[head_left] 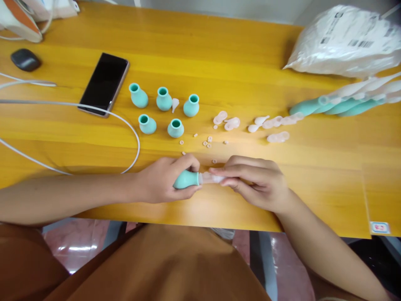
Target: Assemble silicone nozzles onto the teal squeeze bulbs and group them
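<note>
From the head camera, looking down: the person's left hand is wrapped around a teal rubber bulb, its fingers curled over the top and the thumb underneath, just above the near edge of the yellow wooden worktop. The right hand meets it from the other side, fingers pressed together and stretched along a clear nozzle that sits at the bulb's mouth; thumb and fingertips pinch that clear piece.

Farther back on the worktop stand five loose teal bulbs, mouths up, in two rows, with a small clear funnel-like tip lying between two of them. To their right lie scattered clear nozzles and a sprinkle of tiny pale rings. A row of assembled bulbs with nozzles lies at the far right, blurred, beside a white plastic bag. On the left are a dark phone lying face up, a white cable looping past it, and a grey mouse.
</note>
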The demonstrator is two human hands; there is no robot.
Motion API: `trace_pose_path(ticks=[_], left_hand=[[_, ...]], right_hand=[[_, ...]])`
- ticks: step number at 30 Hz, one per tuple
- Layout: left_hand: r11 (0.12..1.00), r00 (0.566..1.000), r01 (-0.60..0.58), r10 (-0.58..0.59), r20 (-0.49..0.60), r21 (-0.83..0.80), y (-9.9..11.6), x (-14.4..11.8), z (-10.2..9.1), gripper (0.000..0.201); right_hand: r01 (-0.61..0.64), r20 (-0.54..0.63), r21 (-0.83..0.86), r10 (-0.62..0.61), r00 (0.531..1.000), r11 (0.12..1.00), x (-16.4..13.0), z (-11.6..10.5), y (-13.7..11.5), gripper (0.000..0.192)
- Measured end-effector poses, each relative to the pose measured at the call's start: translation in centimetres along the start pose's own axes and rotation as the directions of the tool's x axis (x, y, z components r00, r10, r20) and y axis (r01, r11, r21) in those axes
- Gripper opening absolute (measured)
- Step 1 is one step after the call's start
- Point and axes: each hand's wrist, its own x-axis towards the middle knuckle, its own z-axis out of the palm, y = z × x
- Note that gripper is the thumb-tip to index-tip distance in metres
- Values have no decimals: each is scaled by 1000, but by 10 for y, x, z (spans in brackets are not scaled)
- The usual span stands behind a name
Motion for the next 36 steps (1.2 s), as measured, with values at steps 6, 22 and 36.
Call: trace_pose_path(ticks=[6, 22, 36], left_hand=[[999, 1000, -25, 24, 16, 44, -2, -1, 1, 20], [997, 998, -11, 5, 67, 80, -1, 0, 0, 22], [993, 997, -79, 81, 19, -87, -2, 5, -7, 26]], right_hand=[[17, 3, -4, -17, 1000, 1000, -1, 0, -2, 46], [17, 29, -21, -16, 999, 1000, -3, 3, -2, 47], [7, -47, -63, -10, 999, 998, 3, -1, -3, 30]])
